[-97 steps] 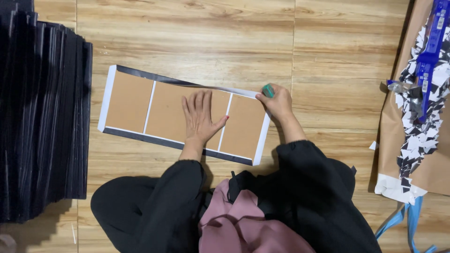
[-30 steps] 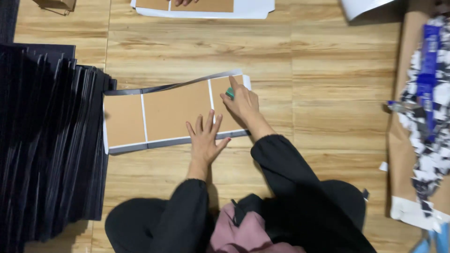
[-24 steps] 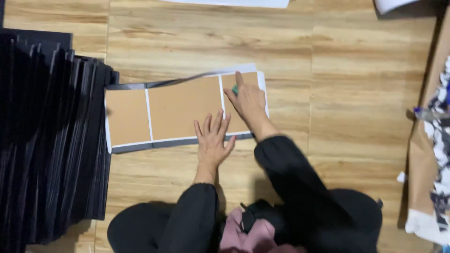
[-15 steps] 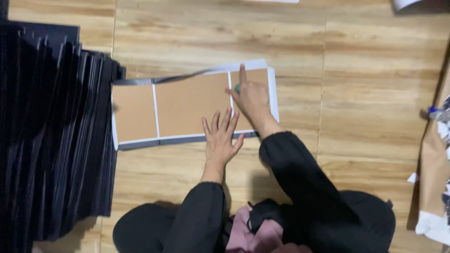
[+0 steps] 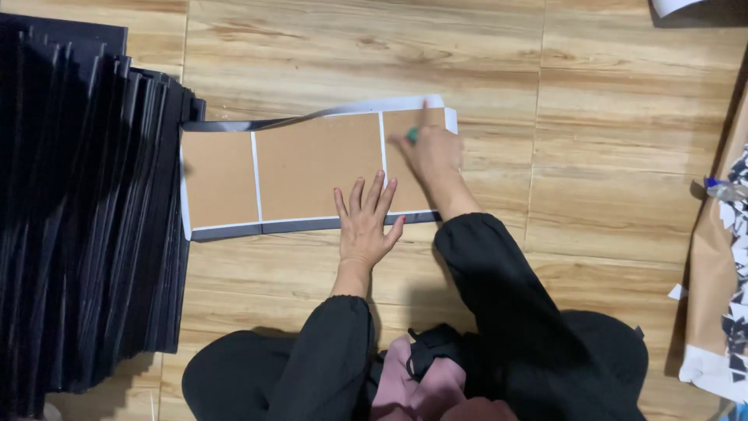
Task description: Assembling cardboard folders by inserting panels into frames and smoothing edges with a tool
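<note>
A flat book-cover piece [image 5: 312,168] lies on the wooden floor: three brown board panels glued on white-edged paper with dark folded borders. My left hand [image 5: 365,222] lies flat, fingers spread, on its near edge by the middle panel. My right hand [image 5: 427,148] is on the right panel near the far edge, closed around a small green tool [image 5: 411,135] that it presses against the board. The far paper flap lifts slightly along the top edge.
A large fanned stack of black covers [image 5: 82,218] fills the left side, touching the piece's left end. Brown paper with black-and-white scraps [image 5: 721,273] lies at the right edge. A white sheet corner [image 5: 678,6] shows at top right. My black-clothed knees are at the bottom.
My right hand with the green tool has slid along the right panel's far edge toward the corner. The left hand keeps pressing the near edge. The camera view has shifted slightly.
</note>
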